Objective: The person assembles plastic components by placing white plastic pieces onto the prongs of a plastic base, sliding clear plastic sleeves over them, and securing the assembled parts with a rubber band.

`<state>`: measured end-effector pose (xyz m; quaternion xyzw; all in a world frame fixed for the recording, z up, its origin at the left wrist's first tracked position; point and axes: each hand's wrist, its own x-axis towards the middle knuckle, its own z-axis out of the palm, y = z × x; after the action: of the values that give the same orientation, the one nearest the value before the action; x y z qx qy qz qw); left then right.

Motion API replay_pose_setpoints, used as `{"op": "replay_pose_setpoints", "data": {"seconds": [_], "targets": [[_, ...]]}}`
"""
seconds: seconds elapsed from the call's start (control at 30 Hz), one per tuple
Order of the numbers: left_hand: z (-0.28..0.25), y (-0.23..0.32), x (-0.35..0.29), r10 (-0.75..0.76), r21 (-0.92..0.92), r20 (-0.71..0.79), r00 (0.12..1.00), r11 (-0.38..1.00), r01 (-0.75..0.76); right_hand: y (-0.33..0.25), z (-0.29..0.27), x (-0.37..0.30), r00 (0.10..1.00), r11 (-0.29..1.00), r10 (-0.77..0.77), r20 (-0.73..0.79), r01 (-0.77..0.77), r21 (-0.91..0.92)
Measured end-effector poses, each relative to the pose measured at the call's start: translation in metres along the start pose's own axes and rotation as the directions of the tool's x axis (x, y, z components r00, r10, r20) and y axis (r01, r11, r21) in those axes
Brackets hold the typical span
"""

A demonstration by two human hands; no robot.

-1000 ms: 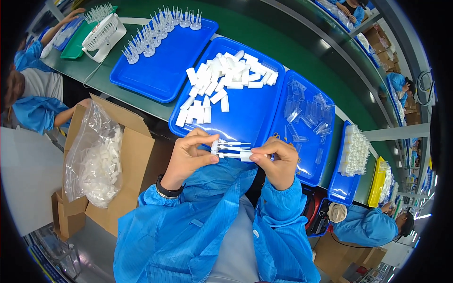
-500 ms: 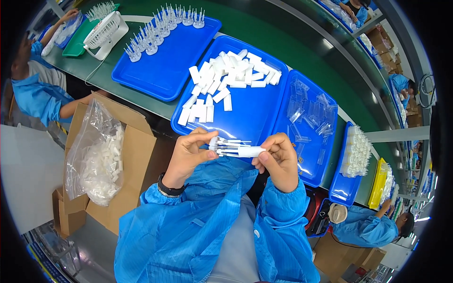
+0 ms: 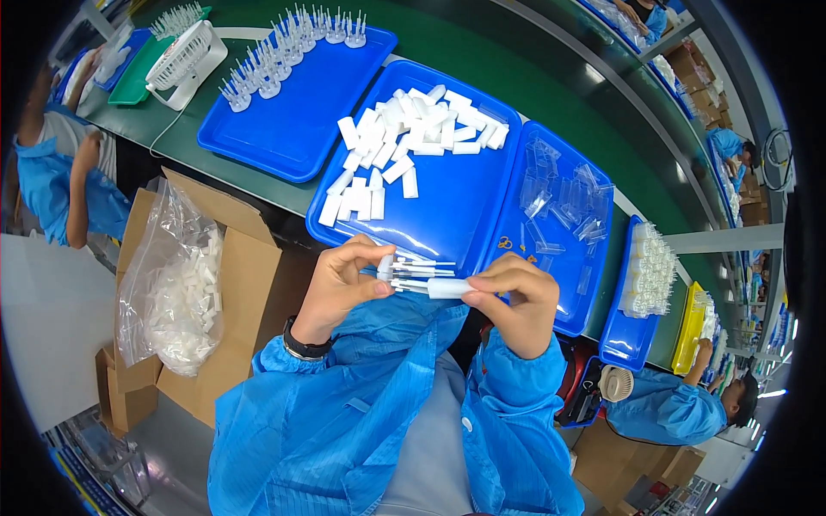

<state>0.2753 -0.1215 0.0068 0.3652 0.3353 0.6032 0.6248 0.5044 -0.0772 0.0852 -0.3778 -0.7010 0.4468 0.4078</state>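
Between the thumb and fingers of my left hand [image 3: 342, 288] is the base of a white pronged part [image 3: 420, 268], its thin rods pointing right. My right hand [image 3: 519, 299] pinches the right end of a white plastic sleeve [image 3: 446, 288]. The sleeve's left end meets one or more of the lower rods; how far they go in is hidden. Just beyond my hands lies a blue tray [image 3: 413, 225] with a heap of similar white sleeves [image 3: 404, 129].
Left of it, another blue tray [image 3: 258, 142] carries several upright pronged parts [image 3: 288, 47]. To the right, a blue tray [image 3: 568, 301] holds clear plastic pieces [image 3: 564, 193]. An open carton [image 3: 249, 301] with bagged white pieces stands at my left. Co-workers sit on both sides.
My right hand has turned, its back now more upward, and the sleeve has dropped slightly and shifted a little left. My left hand keeps the pronged part nearly in place.
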Motion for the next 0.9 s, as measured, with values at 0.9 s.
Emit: {"op": "replay_pose_setpoints", "data": {"seconds": [0.9], "targets": [[-0.005,0.004,-0.007,-0.072,-0.192,0.072,0.995,0.978,0.085,0.055,0.036,0.066,0.977,0.795,-0.176,0.121,0.213,-0.567]]}}
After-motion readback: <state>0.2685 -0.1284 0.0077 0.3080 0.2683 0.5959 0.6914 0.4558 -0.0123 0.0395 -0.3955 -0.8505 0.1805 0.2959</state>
